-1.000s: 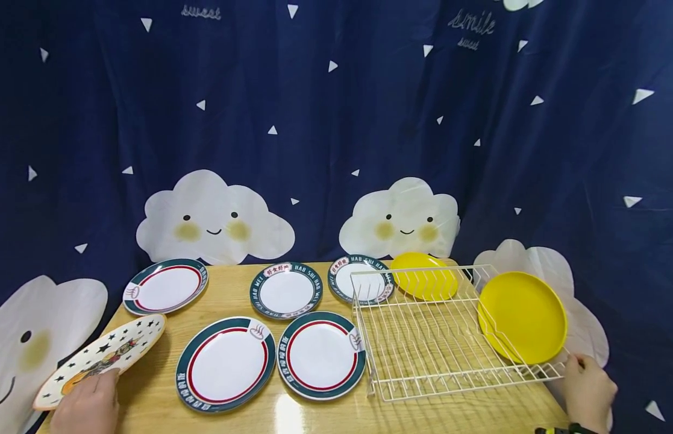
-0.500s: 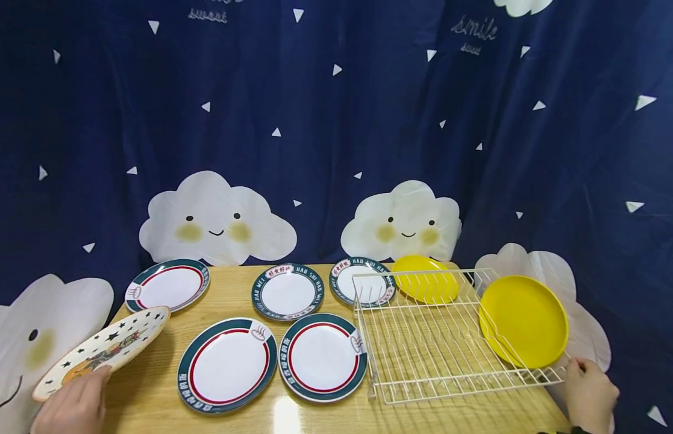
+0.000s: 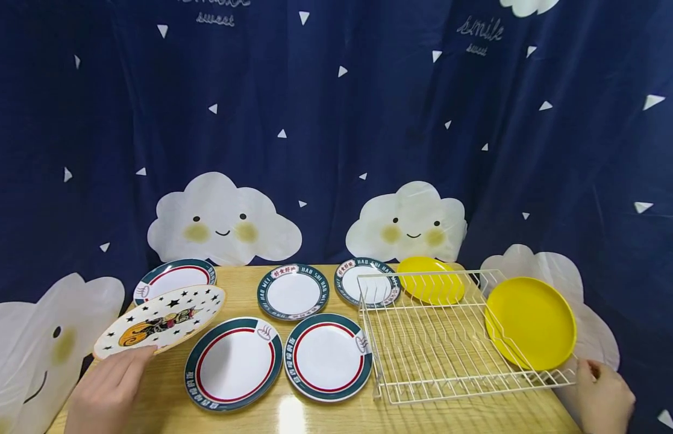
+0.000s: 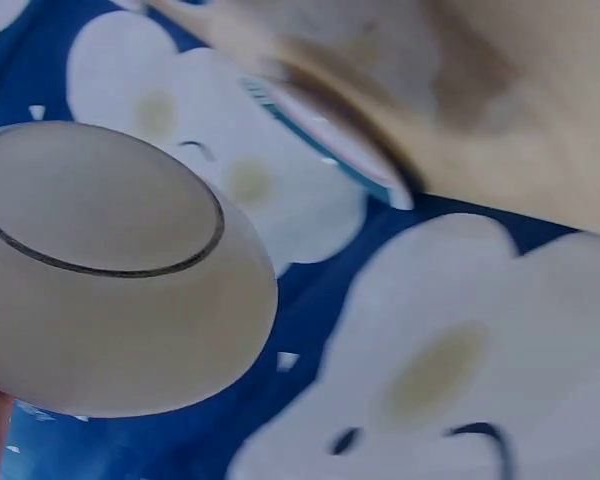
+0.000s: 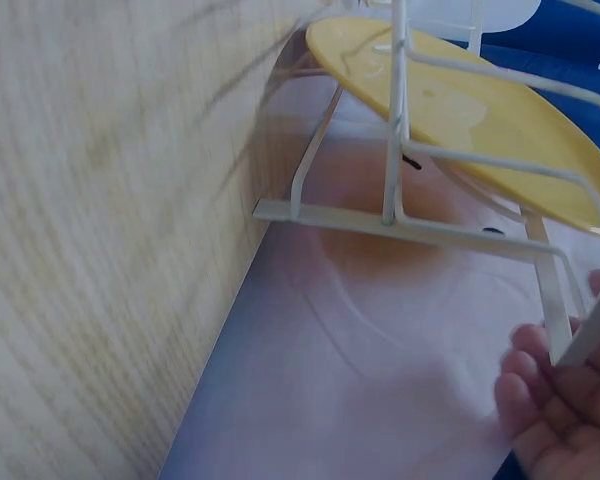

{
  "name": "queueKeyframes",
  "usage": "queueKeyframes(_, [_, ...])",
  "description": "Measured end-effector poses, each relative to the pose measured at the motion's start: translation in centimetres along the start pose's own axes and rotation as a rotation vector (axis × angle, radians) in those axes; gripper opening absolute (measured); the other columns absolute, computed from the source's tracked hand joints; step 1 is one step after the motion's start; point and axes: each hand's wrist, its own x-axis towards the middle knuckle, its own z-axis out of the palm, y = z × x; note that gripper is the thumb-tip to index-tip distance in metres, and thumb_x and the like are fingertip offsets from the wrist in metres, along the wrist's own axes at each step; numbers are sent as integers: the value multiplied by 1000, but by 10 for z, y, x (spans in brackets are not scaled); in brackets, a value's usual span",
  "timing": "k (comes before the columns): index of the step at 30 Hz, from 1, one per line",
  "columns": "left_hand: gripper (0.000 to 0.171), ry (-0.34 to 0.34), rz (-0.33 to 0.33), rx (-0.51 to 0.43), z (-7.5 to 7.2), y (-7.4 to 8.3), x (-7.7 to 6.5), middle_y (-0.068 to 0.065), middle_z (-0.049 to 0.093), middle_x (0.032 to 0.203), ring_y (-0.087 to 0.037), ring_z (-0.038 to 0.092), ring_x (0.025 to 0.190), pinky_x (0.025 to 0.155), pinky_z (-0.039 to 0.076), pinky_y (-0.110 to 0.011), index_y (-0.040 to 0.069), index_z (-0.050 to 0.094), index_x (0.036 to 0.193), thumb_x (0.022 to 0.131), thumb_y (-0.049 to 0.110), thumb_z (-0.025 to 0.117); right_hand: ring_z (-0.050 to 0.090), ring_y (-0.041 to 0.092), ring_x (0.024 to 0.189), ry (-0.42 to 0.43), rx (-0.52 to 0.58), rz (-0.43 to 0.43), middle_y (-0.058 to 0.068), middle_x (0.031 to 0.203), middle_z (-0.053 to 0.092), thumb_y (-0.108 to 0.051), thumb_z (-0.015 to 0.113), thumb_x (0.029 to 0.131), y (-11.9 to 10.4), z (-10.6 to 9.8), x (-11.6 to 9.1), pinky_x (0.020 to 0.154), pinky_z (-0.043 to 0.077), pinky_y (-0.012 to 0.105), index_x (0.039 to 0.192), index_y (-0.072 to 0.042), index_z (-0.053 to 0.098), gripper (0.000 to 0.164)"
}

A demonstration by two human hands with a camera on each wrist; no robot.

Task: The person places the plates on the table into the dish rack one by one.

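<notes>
My left hand (image 3: 111,386) grips the near edge of an oval plate (image 3: 168,319) with black stars and a cartoon cat. The plate is held up and tilted, overlapping a green-rimmed plate (image 3: 176,278) behind it in the head view. In the left wrist view the pale underside (image 4: 100,320) of the plate shows, with a dark foot ring. My right hand (image 3: 604,395) holds the near right corner of a white wire dish rack (image 3: 423,380); in the right wrist view, curled fingers (image 5: 525,385) meet that corner. A yellow plate (image 3: 531,322) leans in the rack's right end.
Two green-rimmed plates with red rings, a left one (image 3: 234,364) and a right one (image 3: 329,357), lie on the wooden table (image 3: 260,416). Behind them lie two lettered plates (image 3: 293,292) (image 3: 366,283) and another yellow plate (image 3: 431,280). A dark blue curtain (image 3: 325,132) hangs behind.
The oval plate in my left hand has moved right and upward over the table, turning more of its face up. My right hand stays at the rack corner; the head view has shifted slightly.
</notes>
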Motion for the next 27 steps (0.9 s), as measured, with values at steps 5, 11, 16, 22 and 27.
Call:
queueKeyframes(5, [32,40,109,-77,5,9,22,-18,69,85,-32,62,71,104,42,-28,-6,69,95,102,2,39,51,55,91,167,51,1,38,99,60,-20,49,96,-2,0,-4,81,36,63,107,13,63,37])
queueKeyframes(11, [30,69,221,-157,11,25,52,-16,71,86,-29,65,74,87,49,-32,-6,69,94,101,1,41,50,52,98,275,68,-3,36,105,60,-21,50,98,-19,-11,-5,88,37,60,113,13,62,39])
queueKeyframes(16, [29,98,302,-218,14,42,76,-14,71,87,-27,66,74,71,53,-37,-5,69,93,101,0,42,52,50,99,364,128,-95,36,101,62,-20,54,98,-39,-17,-2,88,38,59,110,14,64,38])
queueKeyframes(22, [29,125,374,-287,23,64,98,-11,72,86,-22,68,74,65,57,-35,-3,71,92,101,-1,43,56,35,88,364,192,-224,34,96,63,-17,55,98,-80,-27,-4,84,39,36,108,14,64,34])
queueKeyframes(27, [26,115,447,-333,36,84,109,-9,73,88,-18,69,78,69,58,-31,-1,71,93,100,-1,46,32,-24,83,319,271,-294,32,88,64,-12,59,93,-119,-32,-11,72,24,17,102,14,66,28])
